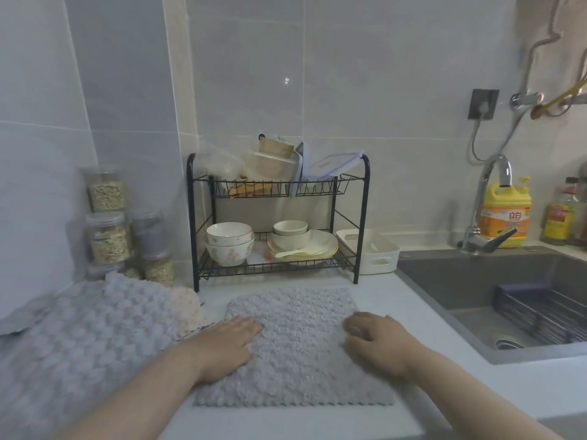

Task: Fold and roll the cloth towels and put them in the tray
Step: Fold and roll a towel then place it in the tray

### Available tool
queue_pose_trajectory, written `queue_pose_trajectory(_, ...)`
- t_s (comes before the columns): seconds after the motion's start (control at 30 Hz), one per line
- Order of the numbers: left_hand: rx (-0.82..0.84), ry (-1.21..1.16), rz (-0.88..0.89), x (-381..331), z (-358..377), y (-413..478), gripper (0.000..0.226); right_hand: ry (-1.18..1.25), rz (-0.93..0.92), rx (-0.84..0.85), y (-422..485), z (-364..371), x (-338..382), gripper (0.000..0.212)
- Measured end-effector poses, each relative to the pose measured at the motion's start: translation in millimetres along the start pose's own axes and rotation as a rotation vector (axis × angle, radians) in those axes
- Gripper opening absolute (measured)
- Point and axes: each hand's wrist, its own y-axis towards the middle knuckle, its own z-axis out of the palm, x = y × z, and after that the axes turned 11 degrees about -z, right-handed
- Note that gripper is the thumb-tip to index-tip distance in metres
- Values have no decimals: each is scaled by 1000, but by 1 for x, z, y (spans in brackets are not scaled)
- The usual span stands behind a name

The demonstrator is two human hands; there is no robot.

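A grey nubbly towel point(297, 341) lies spread flat on the white counter in front of me. My left hand point(222, 344) rests flat on its left side, fingers straight. My right hand point(374, 341) lies on its right side with the fingers bent down onto the cloth. To the left is a pile of more towels point(82, 341), pale lilac on top with a pinkish one point(187, 309) peeking out beside it. The white tray point(378, 262) with handle slots stands at the back, right of the dish rack.
A black two-tier dish rack point(279, 223) with bowls and plates stands behind the towel. Jars point(108, 223) are stacked at the back left. The grey sink point(495, 300) with a wire basket, a tap and a yellow detergent bottle point(505, 214) lies to the right.
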Motion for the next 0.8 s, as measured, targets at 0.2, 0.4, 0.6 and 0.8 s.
queue_pose_trajectory(0.2, -58, -24, -35, 4, 18, -1, 62, -97, -9, 63, 8, 15, -8, 59)
queue_pose_trajectory(0.4, -160, -123, -17, -6, 15, -20, 46, 128, 23, -122, 5, 19, -16, 26)
queue_pose_trajectory(0.6, -387, -595, -196, 17, -7, 28, 29, 385, 115, -282, 17, 12, -23, 31)
queue_pose_trajectory(0.8, -304, -553, -353, 32, -5, 81, 43, 149, 168, -173, 70, 4, -38, 41)
